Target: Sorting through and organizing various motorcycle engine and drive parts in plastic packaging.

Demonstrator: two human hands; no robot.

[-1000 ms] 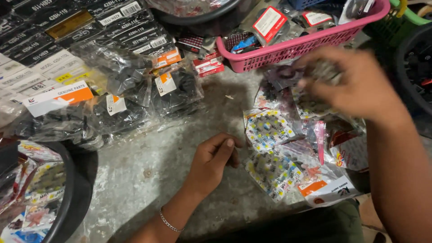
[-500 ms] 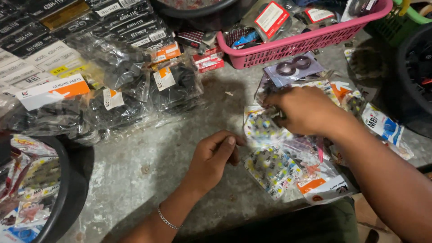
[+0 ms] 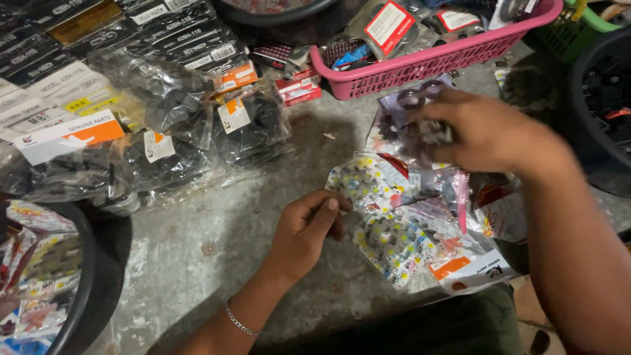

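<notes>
**Sorting small packets on a grey work surface**

Looking down from the head camera, the right hand [image 3: 486, 135] reaches across a heap of small clear plastic packets, its fingers curled down over a packet of dark ring-shaped parts [image 3: 415, 121] that lies just in front of the pink basket [image 3: 420, 66]. The hand is blurred, so whether it grips the packet or only presses on it cannot be told. The left hand [image 3: 305, 227] rests lower on the grey surface [image 3: 217, 243], fingers folded in narrowly with the thumb against the forefinger; it may pinch something tiny, but that is too small to make out. A thin bracelet [image 3: 240, 322] circles its wrist. Just beside its fingertips lie packets with yellow and blue dotted print [image 3: 388, 240], overlapping one another, and an orange-labelled packet [image 3: 470, 269] sits at the near edge of the heap. To the left, black parts in clear bags [image 3: 177, 131] are piled against flat boxes [image 3: 59, 105]. A dark round tub [image 3: 98, 276] holding more packets stands at the lower left.
</notes>
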